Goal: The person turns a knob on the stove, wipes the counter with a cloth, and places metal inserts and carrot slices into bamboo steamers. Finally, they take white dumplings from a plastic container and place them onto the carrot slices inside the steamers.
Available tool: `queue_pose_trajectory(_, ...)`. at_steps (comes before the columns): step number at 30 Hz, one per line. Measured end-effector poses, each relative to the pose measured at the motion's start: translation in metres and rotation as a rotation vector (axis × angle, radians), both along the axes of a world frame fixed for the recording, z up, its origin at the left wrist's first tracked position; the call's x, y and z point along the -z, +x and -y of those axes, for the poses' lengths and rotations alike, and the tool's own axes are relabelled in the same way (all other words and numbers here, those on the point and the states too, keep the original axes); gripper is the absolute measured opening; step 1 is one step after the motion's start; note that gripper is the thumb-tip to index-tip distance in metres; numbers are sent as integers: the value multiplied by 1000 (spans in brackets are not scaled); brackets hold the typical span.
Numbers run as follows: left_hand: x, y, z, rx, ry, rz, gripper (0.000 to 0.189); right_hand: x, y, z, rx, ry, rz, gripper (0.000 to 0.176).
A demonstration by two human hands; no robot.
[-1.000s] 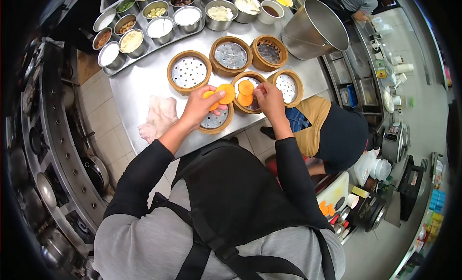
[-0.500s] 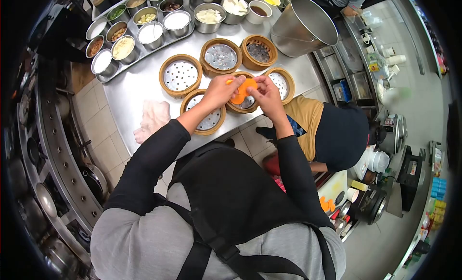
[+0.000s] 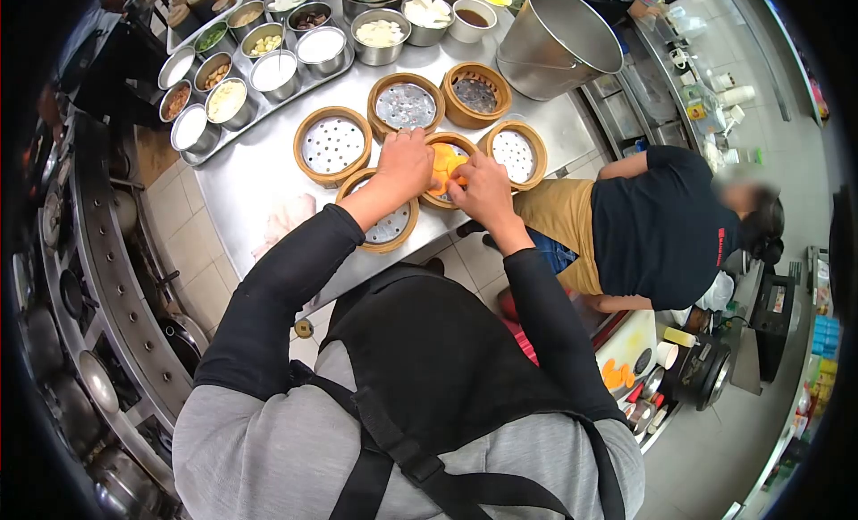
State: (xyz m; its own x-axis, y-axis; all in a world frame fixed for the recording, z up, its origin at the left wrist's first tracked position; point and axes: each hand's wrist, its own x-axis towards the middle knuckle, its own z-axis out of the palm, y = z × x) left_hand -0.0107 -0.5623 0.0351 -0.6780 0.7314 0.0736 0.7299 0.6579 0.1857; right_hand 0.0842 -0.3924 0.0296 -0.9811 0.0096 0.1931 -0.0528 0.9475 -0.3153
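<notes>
Orange carrot slices (image 3: pixel 444 162) lie overlapping in the bamboo steamer basket (image 3: pixel 468 145) nearest the front middle. My right hand (image 3: pixel 483 191) pinches one slice at the right side of this basket. At its left rim is my left hand (image 3: pixel 407 165), its fingers curled in beside the slices; what they hold, if anything, is hidden. Another bamboo steamer (image 3: pixel 413 225) with a perforated metal base sits partly under my left wrist. More steamers stand close around: one at the left (image 3: pixel 298 144), one behind (image 3: pixel 374 104) and one at the right (image 3: pixel 540 153).
A tray (image 3: pixel 246 106) of metal ingredient cups stands at the back left. A large metal bucket (image 3: pixel 559 50) is at the back right. A pale cloth (image 3: pixel 284 220) lies near the left table edge. A co-worker (image 3: pixel 657 229) bends close on my right, beside a board with carrot slices (image 3: pixel 617 374).
My hands have lowered the carrot slices from above the steamer into it and moved slightly apart. The co-worker has shifted, with the head now further to the right.
</notes>
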Motion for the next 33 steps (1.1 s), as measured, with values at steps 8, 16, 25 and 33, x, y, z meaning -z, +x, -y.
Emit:
queue_pose_trajectory(8, 5, 3, 1, -21, 125, 56, 39, -1, -7, -10, -1, -12, -33, 16)
queue_pose_trajectory(16, 9, -1, 4, -19, 151, 105, 29, -11, -6, -11, -69, 28, 112, 15)
queue_pose_trajectory(25, -6, -18, 40, -163, 658, 425, 23, 2, -14, 1, -48, 82, 28, 17)
queue_pose_trajectory(33, -16, 0, 116, -481, 976, 1525, 32, -9, -3, 3, -27, 22, 125, 26)
